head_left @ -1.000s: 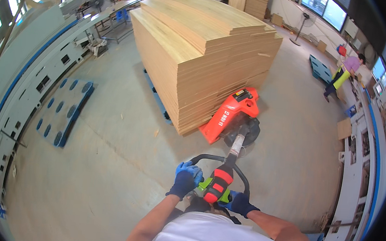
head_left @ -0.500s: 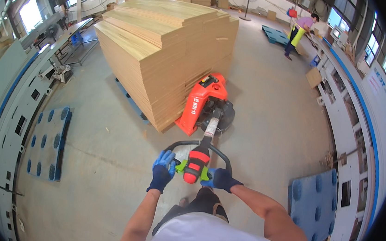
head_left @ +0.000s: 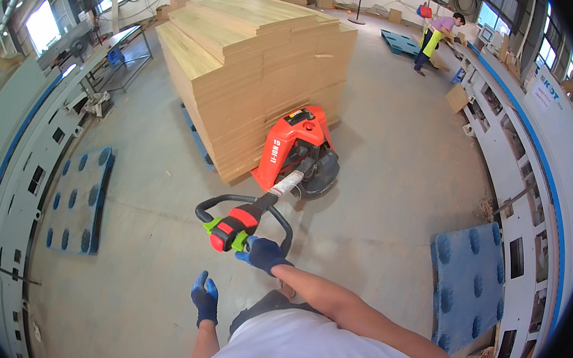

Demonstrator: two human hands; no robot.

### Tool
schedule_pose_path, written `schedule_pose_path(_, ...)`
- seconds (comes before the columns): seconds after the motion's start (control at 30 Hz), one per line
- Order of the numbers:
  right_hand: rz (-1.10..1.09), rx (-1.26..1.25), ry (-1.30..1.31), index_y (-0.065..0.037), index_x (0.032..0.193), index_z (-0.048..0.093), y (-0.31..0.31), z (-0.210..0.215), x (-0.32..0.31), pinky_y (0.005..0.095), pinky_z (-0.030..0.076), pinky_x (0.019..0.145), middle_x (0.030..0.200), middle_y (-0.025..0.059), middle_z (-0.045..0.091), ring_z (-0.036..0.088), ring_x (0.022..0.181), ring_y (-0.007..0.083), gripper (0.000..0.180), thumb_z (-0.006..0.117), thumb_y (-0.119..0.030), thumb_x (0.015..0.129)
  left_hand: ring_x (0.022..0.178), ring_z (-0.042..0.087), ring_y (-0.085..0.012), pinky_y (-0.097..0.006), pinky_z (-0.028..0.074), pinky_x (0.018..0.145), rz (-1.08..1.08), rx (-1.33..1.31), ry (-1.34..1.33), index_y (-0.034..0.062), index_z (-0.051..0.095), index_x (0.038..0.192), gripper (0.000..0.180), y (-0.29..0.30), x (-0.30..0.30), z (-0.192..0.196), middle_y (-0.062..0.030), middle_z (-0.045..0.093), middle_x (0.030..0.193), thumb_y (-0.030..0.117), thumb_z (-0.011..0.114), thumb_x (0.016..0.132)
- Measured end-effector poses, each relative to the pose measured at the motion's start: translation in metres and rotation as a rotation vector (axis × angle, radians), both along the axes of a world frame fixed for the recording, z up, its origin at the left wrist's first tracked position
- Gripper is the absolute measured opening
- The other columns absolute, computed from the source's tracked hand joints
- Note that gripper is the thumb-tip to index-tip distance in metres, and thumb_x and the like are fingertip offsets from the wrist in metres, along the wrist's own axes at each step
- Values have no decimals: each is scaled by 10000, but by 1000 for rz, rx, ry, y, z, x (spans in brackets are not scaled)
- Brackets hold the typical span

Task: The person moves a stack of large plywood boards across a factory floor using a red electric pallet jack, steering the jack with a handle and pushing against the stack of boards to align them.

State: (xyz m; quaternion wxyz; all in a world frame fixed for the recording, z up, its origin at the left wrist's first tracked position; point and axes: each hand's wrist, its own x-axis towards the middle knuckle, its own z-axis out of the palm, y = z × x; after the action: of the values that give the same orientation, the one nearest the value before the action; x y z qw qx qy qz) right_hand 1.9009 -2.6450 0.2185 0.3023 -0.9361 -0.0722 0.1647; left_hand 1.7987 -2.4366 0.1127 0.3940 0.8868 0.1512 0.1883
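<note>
A red powered pallet jack [head_left: 296,149] stands under a tall stack of wooden boards [head_left: 256,59] in the middle of the floor. Its black loop handle [head_left: 237,224] with a red and green control head reaches back toward me. My right hand [head_left: 263,253], in a blue glove, grips the right side of that handle. My left hand [head_left: 205,297], also in a blue glove, hangs free below the handle with its fingers apart, touching nothing.
A blue plastic pallet [head_left: 77,200] leans by the grey machine line on the left, another blue pallet [head_left: 469,283] lies at the right. A metal workbench [head_left: 115,59] stands at back left. A person [head_left: 434,38] works by a blue pallet at the far right.
My left hand has let go of the handle and dropped toward my body. The jack and the board stack have swung closer and to the right in view.
</note>
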Motion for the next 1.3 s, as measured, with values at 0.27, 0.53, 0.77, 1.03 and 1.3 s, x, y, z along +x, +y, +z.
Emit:
schedule_pose_path(0.27,-53,72,-43,-48,1011,605,95,-6,-29,430,487,771,936,178,657,629,887,340,535,661,-509,746,977,644,-298,-357,490,875,33,-47,165,-17,669,1021,244,57,-122,8,-191,666,1020,67,546,827)
schedule_pose_path(0.53,-40,9,-94,-70,975,627,118,-17,-62,435,492,763,911,170,661,631,877,337,508,678,-507,722,953,651,-301,-356,500,846,41,-97,135,-8,671,1018,243,100,-156,-8,-190,670,1004,96,548,836)
schedule_pose_path(0.77,-17,-64,-17,-70,1044,624,106,-13,-116,395,485,788,943,155,671,639,899,310,580,698,-536,708,934,652,-316,-368,503,845,-30,-102,98,10,681,993,240,151,-178,-33,-194,671,977,129,554,828)
schedule_pose_path(1.03,-9,-39,-66,-68,992,611,181,-40,-155,415,484,773,929,164,662,629,893,333,561,667,-557,723,938,655,-299,-361,503,845,85,-82,123,-3,674,1001,240,216,-226,-42,-177,676,990,115,543,838)
schedule_pose_path(1.3,2,13,-109,-64,967,609,271,-51,-212,433,493,745,894,174,661,636,853,341,533,661,-540,732,939,658,-279,-345,503,844,141,-190,213,-4,682,982,219,223,-333,-78,-174,681,974,100,549,842)
